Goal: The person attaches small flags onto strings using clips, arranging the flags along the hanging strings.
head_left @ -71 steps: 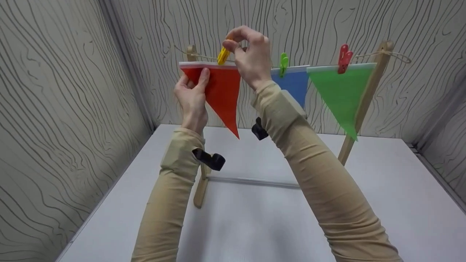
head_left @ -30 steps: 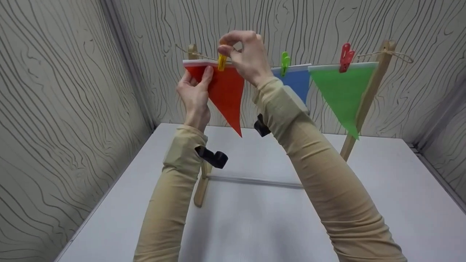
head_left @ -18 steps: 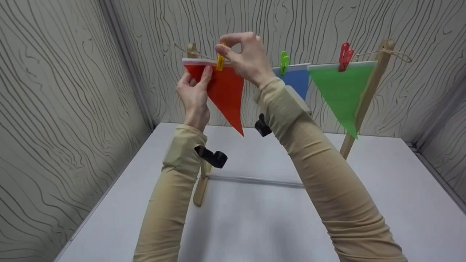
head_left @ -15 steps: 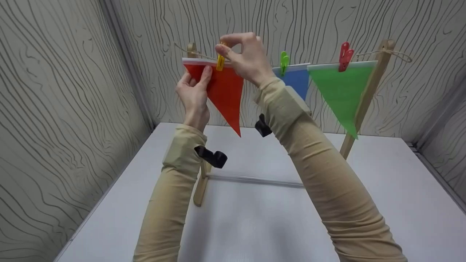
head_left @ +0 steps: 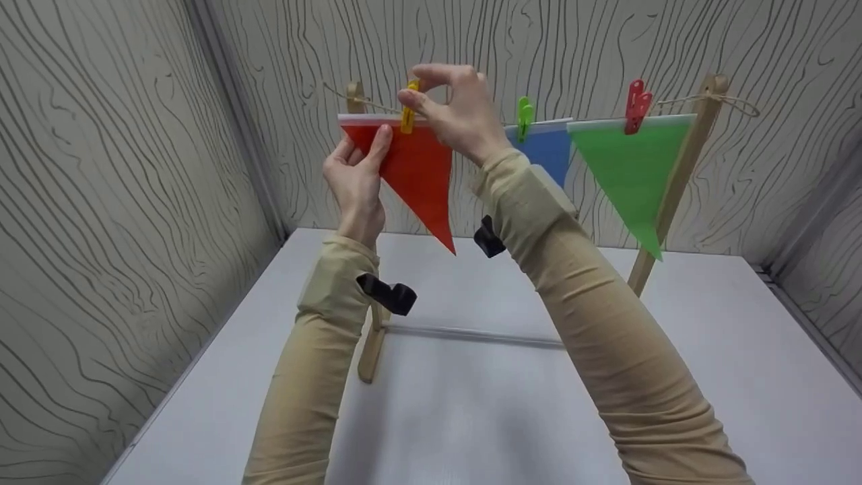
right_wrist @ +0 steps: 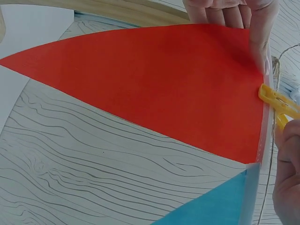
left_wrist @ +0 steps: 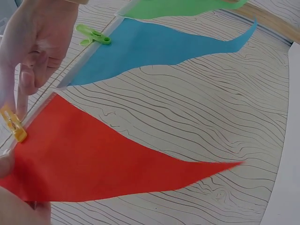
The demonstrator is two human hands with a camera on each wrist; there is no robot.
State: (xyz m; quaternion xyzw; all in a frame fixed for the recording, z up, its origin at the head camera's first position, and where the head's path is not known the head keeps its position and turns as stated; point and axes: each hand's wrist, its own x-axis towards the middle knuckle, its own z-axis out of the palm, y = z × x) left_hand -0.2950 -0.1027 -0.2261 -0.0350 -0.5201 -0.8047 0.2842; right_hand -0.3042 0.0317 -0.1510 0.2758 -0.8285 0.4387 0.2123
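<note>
A red triangular pennant (head_left: pixel 421 168) hangs by its white top edge along the twine at the left. My left hand (head_left: pixel 355 178) pinches its upper left part, thumb in front and fingers behind. A yellow clothespin (head_left: pixel 407 121) stands nearly upright over the white edge, its tip overlapping the red. My right hand (head_left: pixel 465 111) pinches its upper end between thumb and index finger. In the right wrist view, the clothespin (right_wrist: pixel 276 99) straddles the pennant's edge (right_wrist: pixel 265 126) beside my left thumb. The left wrist view shows the clothespin (left_wrist: pixel 13 124) too.
A blue pennant (head_left: pixel 549 151) with a green clothespin (head_left: pixel 525 120) and a green pennant (head_left: pixel 633 162) with a red clothespin (head_left: pixel 637 108) hang to the right. Wooden posts (head_left: pixel 680 175) hold the twine above a white table (head_left: pixel 458 404). A patterned wall stands close behind.
My right hand has lowered the yellow clothespin from above the red pennant's edge to over it, and it has become more upright. The pennant's tip sways slightly; my left hand keeps its pinch.
</note>
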